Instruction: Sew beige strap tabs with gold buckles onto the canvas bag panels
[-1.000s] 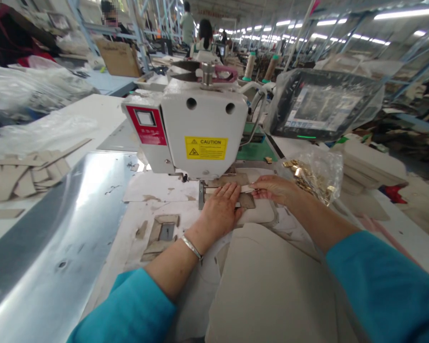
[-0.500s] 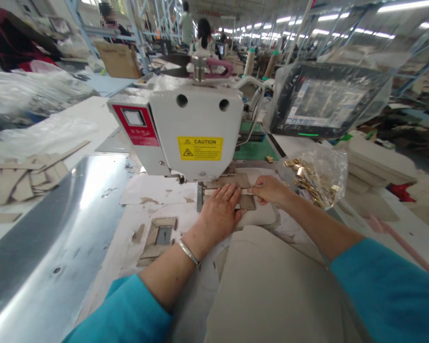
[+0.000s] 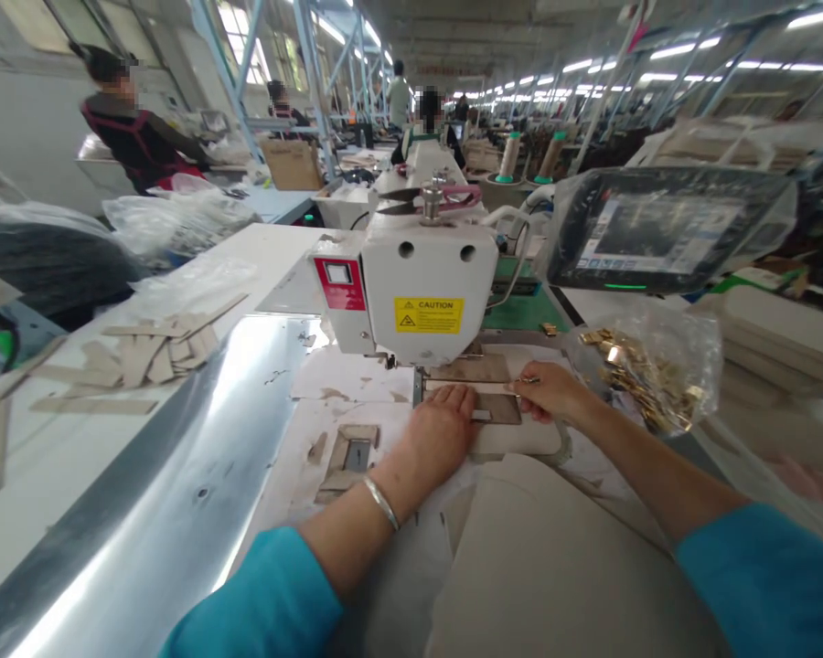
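My left hand [image 3: 445, 425] lies flat, fingers extended, on a pale narrow strip [image 3: 492, 387] set in a brownish template [image 3: 504, 410] below the sewing machine head [image 3: 384, 315]. At the strip's right end, my right hand [image 3: 552, 393] is closed in a pinch. A small shiny metal piece shows at its fingertips, too small to name. Under the template lies a light beige panel [image 3: 521, 442]. A larger beige panel [image 3: 555, 557] lies nearer to me, between my forearms.
A plastic bag [image 3: 703, 366] of gold metal pieces lies right of my right hand, below a plastic-wrapped screen [image 3: 648, 233]. Beige strips [image 3: 144, 352] are heaped at left, beyond a shiny metal plate [image 3: 247, 411]. A rectangular frame [image 3: 336, 466] lies left of my left hand. Co-workers are farther back.
The camera view has turned left and tilted up, so everything sits further right and lower. Both hands keep nearly the same places at the template; my left hand has drawn back slightly along the strip.
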Demonstrator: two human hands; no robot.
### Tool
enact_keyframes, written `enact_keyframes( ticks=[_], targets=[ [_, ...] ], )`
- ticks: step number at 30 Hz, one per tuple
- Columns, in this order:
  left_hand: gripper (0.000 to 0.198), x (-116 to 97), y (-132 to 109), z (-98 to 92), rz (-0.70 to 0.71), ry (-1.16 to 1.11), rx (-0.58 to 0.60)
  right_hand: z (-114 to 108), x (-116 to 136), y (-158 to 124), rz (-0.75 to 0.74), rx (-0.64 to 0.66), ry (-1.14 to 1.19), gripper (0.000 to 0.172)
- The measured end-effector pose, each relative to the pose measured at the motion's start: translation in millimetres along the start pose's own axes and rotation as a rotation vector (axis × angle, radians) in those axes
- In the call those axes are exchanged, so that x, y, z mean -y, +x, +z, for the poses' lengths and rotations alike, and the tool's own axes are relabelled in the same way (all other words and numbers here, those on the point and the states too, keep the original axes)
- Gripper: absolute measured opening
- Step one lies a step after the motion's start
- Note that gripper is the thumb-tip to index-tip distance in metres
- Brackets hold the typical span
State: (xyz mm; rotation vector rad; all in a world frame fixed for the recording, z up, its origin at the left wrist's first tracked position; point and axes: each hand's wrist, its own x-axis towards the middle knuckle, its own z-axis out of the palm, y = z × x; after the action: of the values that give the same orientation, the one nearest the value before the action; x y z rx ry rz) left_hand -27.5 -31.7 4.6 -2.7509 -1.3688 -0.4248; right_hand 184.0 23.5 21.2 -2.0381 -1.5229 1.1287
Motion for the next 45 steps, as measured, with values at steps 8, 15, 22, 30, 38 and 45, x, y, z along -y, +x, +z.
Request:
enact_keyframes(
  ticks=[8,15,22,30,38,45],
  targets=[
    [0.031,9,-16,-12.3,-0.068,0.113,-0.014,-4,7,-10,0.045,0.061,0.118,0.021],
    [0.025,5,-10,-11.8,-0.076,0.126,0.002,-14,12,-6,0.142,0.235,0.162,0.011],
    [0.039,8,-29,-5.1,-0.111,0.017,-0.053,-13,13,-13,0.102,0.126,-0.002,0.02],
    [0.036,27,-33,-25.6,-0.396,0.062,-0.023,-4,23,-15,0.077,0.125,-0.013,0.022],
    [0.038,53,-52,-37.5,-0.389,0.116,-0.003,24,42,-8,0.072,0.133,0.009,0.02],
    [0.042,73,-68,-45.4,-0.395,0.158,0.008,47,63,-6,0.084,0.166,0.023,0.019]
  ],
)
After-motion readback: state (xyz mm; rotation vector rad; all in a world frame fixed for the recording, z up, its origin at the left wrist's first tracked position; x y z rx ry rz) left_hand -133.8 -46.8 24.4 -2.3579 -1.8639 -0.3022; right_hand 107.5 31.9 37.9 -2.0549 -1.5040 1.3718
